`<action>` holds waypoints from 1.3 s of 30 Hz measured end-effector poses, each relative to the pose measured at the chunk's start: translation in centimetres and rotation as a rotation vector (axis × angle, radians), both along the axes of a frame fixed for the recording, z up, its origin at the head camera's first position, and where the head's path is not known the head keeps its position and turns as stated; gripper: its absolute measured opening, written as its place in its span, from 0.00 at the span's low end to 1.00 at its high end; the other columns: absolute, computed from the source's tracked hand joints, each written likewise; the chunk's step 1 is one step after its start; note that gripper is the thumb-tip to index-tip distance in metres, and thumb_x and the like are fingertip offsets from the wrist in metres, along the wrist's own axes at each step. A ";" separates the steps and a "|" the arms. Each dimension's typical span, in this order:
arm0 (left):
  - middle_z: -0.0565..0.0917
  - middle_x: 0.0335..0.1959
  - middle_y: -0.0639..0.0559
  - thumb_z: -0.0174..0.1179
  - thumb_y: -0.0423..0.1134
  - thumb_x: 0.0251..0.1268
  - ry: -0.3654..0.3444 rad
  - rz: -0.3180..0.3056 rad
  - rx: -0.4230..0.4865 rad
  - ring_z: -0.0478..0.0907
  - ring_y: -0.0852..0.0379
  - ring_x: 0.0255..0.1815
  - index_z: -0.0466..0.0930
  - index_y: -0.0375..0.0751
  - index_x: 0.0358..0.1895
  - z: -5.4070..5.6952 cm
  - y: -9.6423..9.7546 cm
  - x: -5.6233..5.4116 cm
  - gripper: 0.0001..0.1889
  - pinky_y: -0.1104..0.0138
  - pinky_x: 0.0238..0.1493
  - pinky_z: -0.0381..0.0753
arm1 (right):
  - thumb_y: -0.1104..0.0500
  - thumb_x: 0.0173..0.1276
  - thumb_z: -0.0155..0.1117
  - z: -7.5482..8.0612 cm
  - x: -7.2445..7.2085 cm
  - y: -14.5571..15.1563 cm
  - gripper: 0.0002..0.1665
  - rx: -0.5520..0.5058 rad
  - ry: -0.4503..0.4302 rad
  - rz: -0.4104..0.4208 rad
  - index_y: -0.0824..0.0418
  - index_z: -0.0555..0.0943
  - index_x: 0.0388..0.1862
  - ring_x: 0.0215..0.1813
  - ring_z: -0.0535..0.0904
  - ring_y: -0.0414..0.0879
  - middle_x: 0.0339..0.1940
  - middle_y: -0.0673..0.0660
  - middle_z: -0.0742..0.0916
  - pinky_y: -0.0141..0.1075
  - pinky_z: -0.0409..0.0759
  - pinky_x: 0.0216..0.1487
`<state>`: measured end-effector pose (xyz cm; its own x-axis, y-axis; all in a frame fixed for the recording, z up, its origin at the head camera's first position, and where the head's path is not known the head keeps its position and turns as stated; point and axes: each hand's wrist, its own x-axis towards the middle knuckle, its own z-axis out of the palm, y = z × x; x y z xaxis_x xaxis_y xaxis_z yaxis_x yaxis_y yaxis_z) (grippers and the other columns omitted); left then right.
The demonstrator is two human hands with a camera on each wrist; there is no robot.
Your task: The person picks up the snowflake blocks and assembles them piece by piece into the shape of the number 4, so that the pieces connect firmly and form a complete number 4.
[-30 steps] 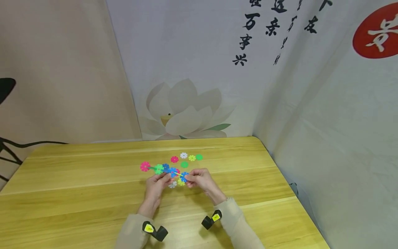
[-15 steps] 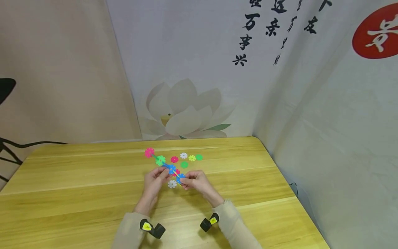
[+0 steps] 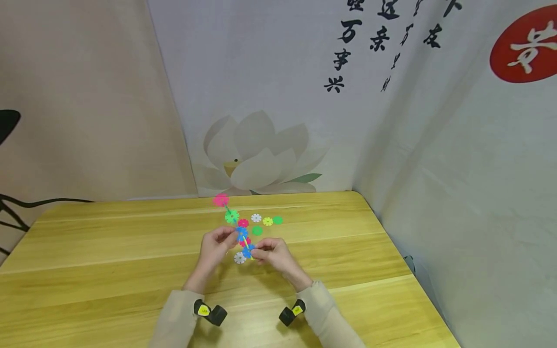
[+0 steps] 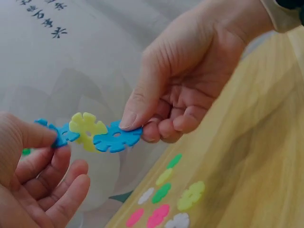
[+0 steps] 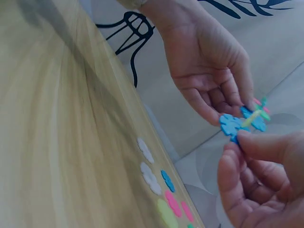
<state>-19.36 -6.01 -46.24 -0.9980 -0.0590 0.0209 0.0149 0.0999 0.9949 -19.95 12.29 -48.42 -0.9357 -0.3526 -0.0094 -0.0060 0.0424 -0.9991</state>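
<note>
A chain of notched plastic snowflake discs is held between my two hands over the table. At its far end is a pink disc, then a green disc and a blue disc, with edge-on pieces joining them. My left hand pinches the chain around that blue disc. A yellow disc is slotted between it and the near-end blue disc. Thumb and fingers of my right hand pinch this last one. In the right wrist view, fingers partly cover the joints.
Loose discs lie flat on the wooden table beneath and beyond the chain: white, yellow, green and pink among them. A white disc lies close below the hands. Behind the table hangs a printed curtain.
The chain has swung round so its pink far end moved from the left to further away and rightward. Both hands keep their grip; the left hand shifted slightly.
</note>
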 end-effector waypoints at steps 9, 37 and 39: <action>0.84 0.35 0.48 0.61 0.32 0.61 0.186 -0.087 -0.048 0.76 0.62 0.36 0.81 0.29 0.40 -0.3 -0.3 0.1 0.08 0.74 0.36 0.81 | 0.72 0.63 0.60 -0.2 -0.3 -1.3 0.11 -0.138 0.112 -0.086 0.84 0.74 0.36 0.26 0.77 0.37 0.23 0.47 0.82 0.26 0.81 0.31; 0.82 0.26 0.38 0.58 0.27 0.62 0.203 0.114 -0.170 0.78 0.59 0.24 0.80 0.28 0.35 0.0 -2.2 -0.1 0.03 0.76 0.24 0.75 | 0.70 0.59 0.65 -0.9 -5.1 1.2 0.13 0.211 0.199 -0.342 0.77 0.79 0.42 0.32 0.79 0.44 0.34 0.65 0.84 0.35 0.83 0.37; 0.82 0.25 0.40 0.58 0.26 0.62 0.184 0.119 -0.166 0.77 0.61 0.24 0.79 0.28 0.35 0.2 -2.5 -0.1 0.03 0.77 0.25 0.77 | 0.69 0.59 0.66 -1.7 -6.5 1.9 0.14 0.283 0.200 -0.379 0.75 0.80 0.43 0.36 0.79 0.47 0.37 0.65 0.84 0.33 0.82 0.39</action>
